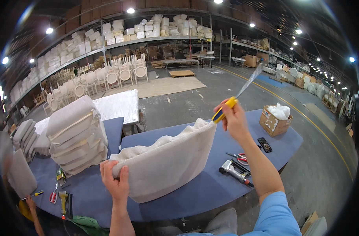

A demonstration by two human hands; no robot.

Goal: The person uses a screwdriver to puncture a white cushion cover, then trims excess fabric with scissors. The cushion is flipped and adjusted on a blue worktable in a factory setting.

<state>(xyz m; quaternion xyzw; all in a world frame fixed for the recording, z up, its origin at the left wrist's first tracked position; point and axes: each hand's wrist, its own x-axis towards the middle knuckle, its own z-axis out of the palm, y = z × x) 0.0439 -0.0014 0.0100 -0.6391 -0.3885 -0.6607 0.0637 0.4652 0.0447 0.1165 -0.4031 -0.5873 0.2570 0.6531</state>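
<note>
My left hand (pixel 115 177) grips the near left corner of a cream upholstered seat pad (pixel 167 167), thumb on its face and fingers over the edge. The pad stands tilted on the blue table, its loose fabric edge (pixel 163 138) wavy along the top. My right hand (pixel 233 118) is closed around the yellow and dark blue handle of a utility knife (pixel 226 109). Its long, slightly blurred blade points up and away to the right, clear of the pad. The lower fingers of that hand are close to the pad's upper right corner.
On the blue table (pixel 195 200) lie a staple gun (pixel 235 172), red-handled scissors (pixel 240 158), a phone (pixel 264 144) and a carton (pixel 274 122) of white stuffing. Stacked pads (pixel 75 133) rise at left. A co-worker's hand (pixel 31 203), another staple gun (pixel 64 204) and scissors (pixel 53 196) are left.
</note>
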